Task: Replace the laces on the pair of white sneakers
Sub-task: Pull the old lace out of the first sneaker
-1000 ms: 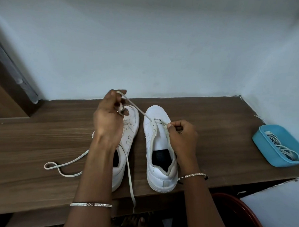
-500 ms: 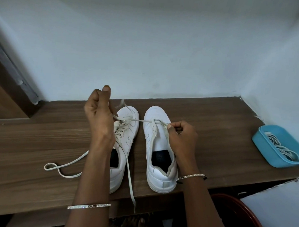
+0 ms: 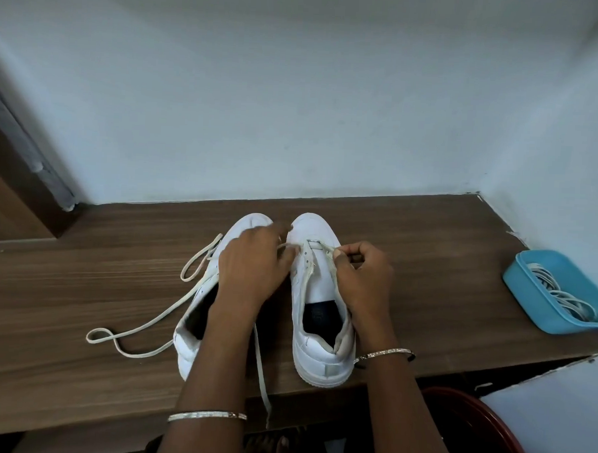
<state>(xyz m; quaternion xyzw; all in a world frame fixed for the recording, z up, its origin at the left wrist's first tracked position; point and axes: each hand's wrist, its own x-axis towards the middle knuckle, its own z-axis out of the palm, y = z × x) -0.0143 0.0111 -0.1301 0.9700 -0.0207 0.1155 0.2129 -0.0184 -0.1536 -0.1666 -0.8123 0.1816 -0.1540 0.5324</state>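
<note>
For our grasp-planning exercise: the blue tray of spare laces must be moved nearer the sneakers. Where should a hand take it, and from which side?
Probably pinch the tray by its left rim, thumb inside, coming from the left across the table. That rim faces open tabletop and looks bare, while the laces heap toward the right, where the wall stands close.

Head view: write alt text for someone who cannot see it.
Two hands thread a lace through the front eyelets of the right white sneaker: the right hand pinches it, the left hand holds it over the left sneaker. Both stand on a wooden shelf; a blue tray holds more laces.
</note>
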